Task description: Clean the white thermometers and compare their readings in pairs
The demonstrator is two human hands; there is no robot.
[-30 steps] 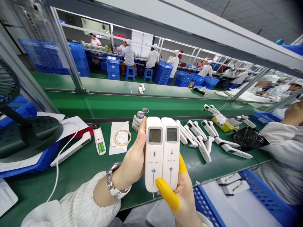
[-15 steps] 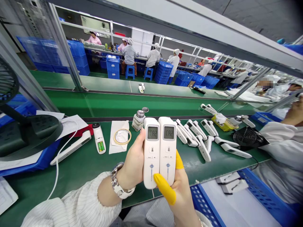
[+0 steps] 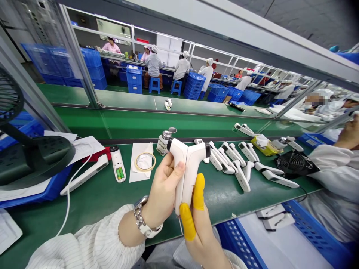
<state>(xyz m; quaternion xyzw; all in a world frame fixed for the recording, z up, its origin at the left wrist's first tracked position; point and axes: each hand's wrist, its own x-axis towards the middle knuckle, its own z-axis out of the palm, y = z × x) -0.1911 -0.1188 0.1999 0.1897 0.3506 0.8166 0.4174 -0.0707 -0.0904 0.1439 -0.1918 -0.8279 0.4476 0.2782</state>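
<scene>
Two white infrared thermometers are held up together over the green bench, their long sides pressed together and their black sensor ends pointing outward. My left hand grips the left thermometer, thumb lying across its handle. Around the lower part of the right thermometer my right hand is closed, with yellow finger cots on its thumb and a finger. The displays are turned out of sight. Just behind stands a glass bottle with a metal cap. Several more white thermometers lie to the right.
Left on the bench are a tape roll on white paper, an open thermometer with green batteries, and a black fan. A blue crate sits below right. A co-worker's sleeve reaches in at right.
Both thermometers have been turned sideways: their displays faced me before, and now their sides show. My left thumb has come over the left one's handle. Another thermometer shows behind them.
</scene>
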